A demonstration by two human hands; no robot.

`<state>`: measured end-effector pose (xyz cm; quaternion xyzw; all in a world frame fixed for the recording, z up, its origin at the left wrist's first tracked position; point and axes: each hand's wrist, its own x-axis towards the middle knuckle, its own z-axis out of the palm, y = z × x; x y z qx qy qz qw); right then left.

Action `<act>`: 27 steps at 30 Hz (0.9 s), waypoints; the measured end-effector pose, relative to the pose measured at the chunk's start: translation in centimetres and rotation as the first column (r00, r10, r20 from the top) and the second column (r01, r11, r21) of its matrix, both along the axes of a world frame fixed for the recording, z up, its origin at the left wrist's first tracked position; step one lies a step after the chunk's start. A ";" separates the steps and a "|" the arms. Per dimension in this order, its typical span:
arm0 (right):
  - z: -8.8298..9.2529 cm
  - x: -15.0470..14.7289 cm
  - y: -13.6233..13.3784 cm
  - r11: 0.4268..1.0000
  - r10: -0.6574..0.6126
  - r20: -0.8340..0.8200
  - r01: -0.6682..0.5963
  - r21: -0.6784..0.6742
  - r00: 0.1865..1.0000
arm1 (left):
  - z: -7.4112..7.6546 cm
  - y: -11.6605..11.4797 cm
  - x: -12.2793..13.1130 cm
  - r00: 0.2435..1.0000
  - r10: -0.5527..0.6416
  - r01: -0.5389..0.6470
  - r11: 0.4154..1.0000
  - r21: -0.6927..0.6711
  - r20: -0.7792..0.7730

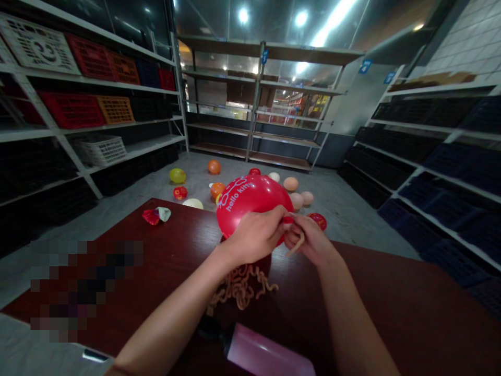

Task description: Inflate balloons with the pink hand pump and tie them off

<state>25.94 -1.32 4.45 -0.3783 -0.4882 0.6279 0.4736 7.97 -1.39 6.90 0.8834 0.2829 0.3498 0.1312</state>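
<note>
Fingers closed, the left hand [256, 235] gripped a red balloon [260, 196] by its neck over the surface's [176, 245] far side, the right hand [315, 240] a tan strip [300, 241]; tying seemed underway, calling for steady tension.

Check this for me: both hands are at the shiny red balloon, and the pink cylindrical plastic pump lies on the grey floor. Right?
The pump's location is wrong: the head view shows the pink cylindrical plastic pump on the dark reddish-brown table. The left hand and right hand are indeed at the shiny red balloon.
</note>
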 end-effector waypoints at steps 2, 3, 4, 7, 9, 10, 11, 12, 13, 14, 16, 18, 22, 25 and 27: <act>0.4 -0.2 -0.4 0.998 0.048 0.060 -0.051 0.047 0.997 | -0.1 0.2 -0.1 0.998 0.064 -0.063 0.998 -0.015 0.019; 0.6 -0.3 -0.6 0.997 0.051 0.087 -0.056 0.060 0.995 | -0.1 0.4 -0.1 0.997 0.070 -0.070 0.997 -0.016 0.026; 0.9 -0.4 -0.8 0.996 0.046 0.106 -0.054 0.071 0.993 | -0.2 0.5 -0.1 0.998 0.057 -0.056 0.998 -0.022 0.033; 1.4 -0.3 -1.0 0.994 0.027 0.134 -0.041 0.103 0.991 | -0.2 0.7 -0.2 0.995 -0.062 0.068 0.994 -0.082 0.075; 1.7 -0.1 -1.1 0.992 0.030 0.165 -0.050 0.119 0.986 | -0.1 0.7 -0.2 0.986 -0.124 0.137 0.983 -0.118 0.115; 1.8 -0.1 -1.2 0.991 0.028 0.184 -0.052 0.124 0.982 | -0.1 0.6 -0.1 0.984 -0.123 0.138 0.983 -0.123 0.126; 1.9 -0.1 -1.2 0.990 0.023 0.203 -0.050 0.128 0.979 | 0.0 0.6 -0.1 0.986 -0.108 0.123 0.985 -0.122 0.125; 2.0 -0.2 -1.3 0.990 0.014 0.216 -0.044 0.135 0.976 | 0.1 0.5 -0.1 0.990 -0.082 0.096 0.988 -0.118 0.116; 2.1 -0.3 -1.4 0.989 0.001 0.219 -0.034 0.145 0.976 | 0.1 0.4 -0.1 0.993 -0.055 0.066 0.992 -0.111 0.100; 2.2 -0.4 -1.5 0.987 -0.013 0.217 -0.023 0.159 0.976 | 0.2 0.4 -0.1 0.996 -0.033 0.041 0.994 -0.102 0.080; 2.4 -0.6 -1.6 0.982 -0.040 0.216 -0.002 0.190 0.976 | 0.3 0.4 -0.1 0.999 -0.013 0.017 0.997 -0.077 0.043; 2.5 -0.8 -1.6 0.975 -0.062 0.223 0.012 0.220 0.973 | 0.3 0.5 -0.1 1.000 -0.006 0.007 0.999 -0.049 0.025; 2.3 -0.9 -1.4 0.960 -0.099 0.192 0.044 0.276 0.976 | 0.0 0.9 -0.2 0.997 0.010 -0.006 0.999 -0.044 0.074; 2.2 -1.0 -1.5 0.946 -0.082 0.197 0.014 0.324 0.977 | -0.2 1.2 -0.4 0.989 0.020 -0.009 0.997 -0.073 0.144; 2.4 -1.1 -1.7 0.937 -0.053 0.240 -0.034 0.348 0.969 | -0.2 1.4 -0.5 0.981 0.015 0.003 0.996 -0.092 0.194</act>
